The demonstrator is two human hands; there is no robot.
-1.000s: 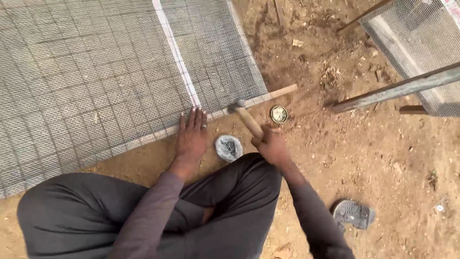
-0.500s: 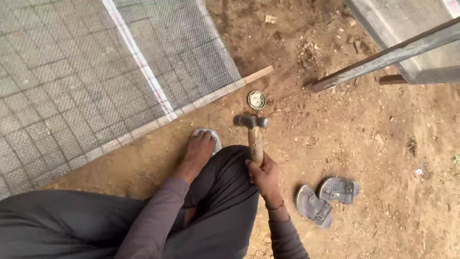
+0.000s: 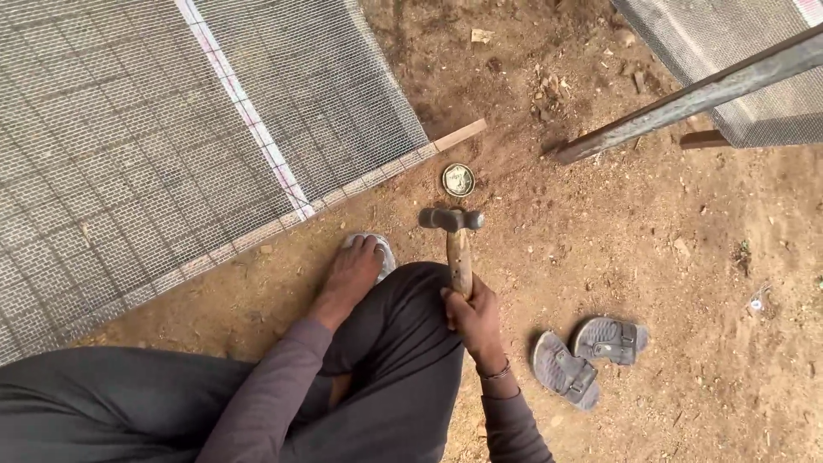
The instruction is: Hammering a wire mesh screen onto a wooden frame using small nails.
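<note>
Both hands low, beside the bent knee.
Left hand (image 3: 356,273) reaches down, fingers curled; right hand (image 3: 471,313) fisted, wrist straight.

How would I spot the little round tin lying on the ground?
Find the big wire mesh panel and follow its wooden edge strip to the right end. Just below lies the round tin, above the hammer head: the only small, shiny disc on the dirt.

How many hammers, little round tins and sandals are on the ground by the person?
Hammers: 1, hammer held in the right hand
Round tins: 2, open tin; tin under the left hand
Sandals: 2, and
Total: 5
</note>
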